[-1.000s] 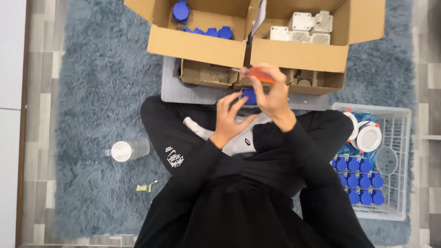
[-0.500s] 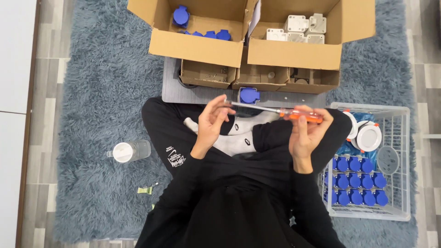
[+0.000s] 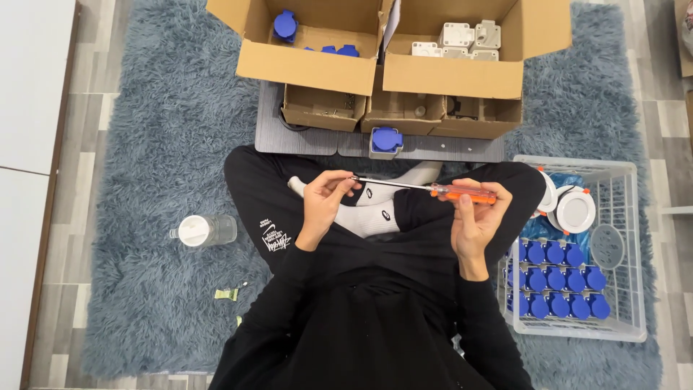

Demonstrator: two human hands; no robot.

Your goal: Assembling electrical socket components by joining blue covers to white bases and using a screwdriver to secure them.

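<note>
View: looking straight down at a person in black clothes sitting cross-legged on a shaggy blue-grey rug (image 3: 144, 108).
Screwdriver: a screwdriver (image 3: 433, 189) with an orange handle and thin metal shaft lies level across the person's lap, held between both hands.
Right hand: the right hand (image 3: 476, 220) is closed around the orange handle, fingers wrapped over it from below.
Left hand: the left hand (image 3: 325, 202) sits at the far end of the screwdriver, fingertips pinched at the shaft's tip; whether something small is held there cannot be told.
Blue-lidded socket: a single grey socket with a round blue lid (image 3: 386, 141) stands beyond the screwdriver on a grey board (image 3: 303, 141), apart from both hands.
Cardboard boxes: further beyond the screwdriver, open cardboard boxes (image 3: 447, 76) hold blue parts on the left side and white parts on the right.
Wire basket: to the right of the screwdriver's handle, a white wire basket (image 3: 628, 253) holds rows of blue caps (image 3: 559, 278) and white round fittings (image 3: 574, 211).
Bottle: well to the left of the screwdriver, a clear bottle with a white cap (image 3: 203, 231) lies on the rug.
</note>
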